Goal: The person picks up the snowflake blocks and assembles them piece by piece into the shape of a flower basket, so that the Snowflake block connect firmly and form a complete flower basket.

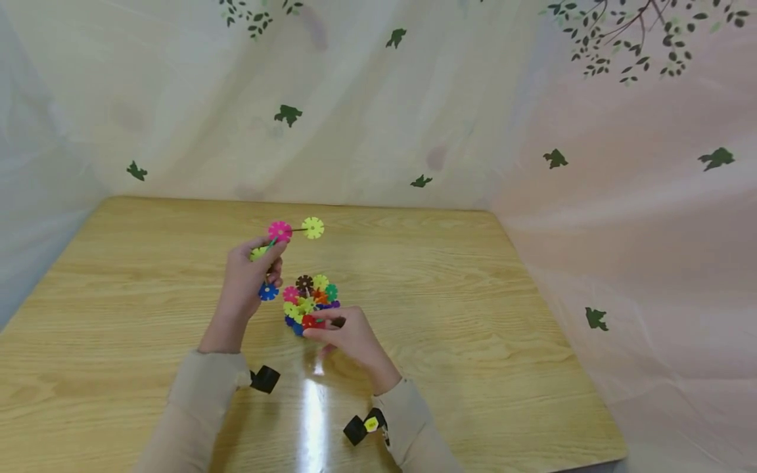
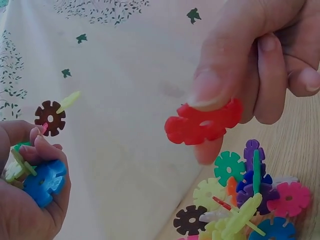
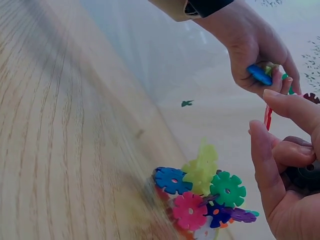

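My left hand [image 1: 241, 279] holds a chain of interlocking plastic snowflake discs above the table. A pink disc [image 1: 280, 231] and a yellow disc [image 1: 313, 228] stick out beyond its fingertips, with a brown disc [image 2: 50, 119] edge-on between them in the head view. A blue disc [image 1: 269, 292] shows at the palm side. Between thumb and forefinger, my right hand [image 1: 350, 334] pinches a red disc [image 2: 202, 123], apart from the chain. Part of a dark disc [image 3: 306, 176] shows within the right palm. Below lies a pile of mixed discs [image 3: 190, 211].
The wooden table [image 1: 449, 328] carries the pile near its middle. A pale curtain [image 1: 355, 151] with leaf and bird prints hangs behind and along the right side. Small black wrist devices [image 1: 264, 379] sit by both sleeves.
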The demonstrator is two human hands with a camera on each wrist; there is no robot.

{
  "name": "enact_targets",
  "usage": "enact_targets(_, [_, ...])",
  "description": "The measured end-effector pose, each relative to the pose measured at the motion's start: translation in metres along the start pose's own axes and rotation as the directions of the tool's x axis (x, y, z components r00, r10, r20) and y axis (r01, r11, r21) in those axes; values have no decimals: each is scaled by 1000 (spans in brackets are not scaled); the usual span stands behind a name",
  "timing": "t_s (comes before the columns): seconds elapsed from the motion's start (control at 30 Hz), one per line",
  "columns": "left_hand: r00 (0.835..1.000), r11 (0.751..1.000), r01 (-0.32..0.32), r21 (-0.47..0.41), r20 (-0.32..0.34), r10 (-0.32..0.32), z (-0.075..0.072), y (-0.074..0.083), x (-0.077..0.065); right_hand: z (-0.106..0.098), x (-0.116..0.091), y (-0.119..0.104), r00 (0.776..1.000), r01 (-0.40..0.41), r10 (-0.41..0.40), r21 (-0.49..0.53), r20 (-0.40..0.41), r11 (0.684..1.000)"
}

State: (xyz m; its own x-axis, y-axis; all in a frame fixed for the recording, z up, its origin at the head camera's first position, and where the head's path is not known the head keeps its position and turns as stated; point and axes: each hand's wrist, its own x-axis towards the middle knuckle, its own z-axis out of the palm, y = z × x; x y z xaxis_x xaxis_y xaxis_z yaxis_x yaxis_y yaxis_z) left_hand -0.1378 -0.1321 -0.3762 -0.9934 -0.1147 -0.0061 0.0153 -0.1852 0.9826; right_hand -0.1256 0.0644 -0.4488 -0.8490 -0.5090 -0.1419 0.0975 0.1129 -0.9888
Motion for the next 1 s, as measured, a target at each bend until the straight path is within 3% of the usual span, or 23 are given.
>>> enact_targets(0.33, [998, 985, 9, 170, 65, -21, 0, -5, 0, -10, 1, -3, 999, -17, 17, -5, -31, 1000])
enact_targets(0.63, [990, 947, -47, 317, 141, 2, -4, -15, -5, -24, 3, -4, 995, 47, -49, -22, -84, 999])
enact_targets(0.87, [977, 898, -46, 438, 206, -50, -5, -21, -9, -37, 3, -9, 991, 55, -53, 12, -126, 998])
enact_targets(1.0, [970, 886, -46, 461, 232, -70, -6, -23, -10, -42, 2, -12, 988, 78, -76, 7, -136, 997])
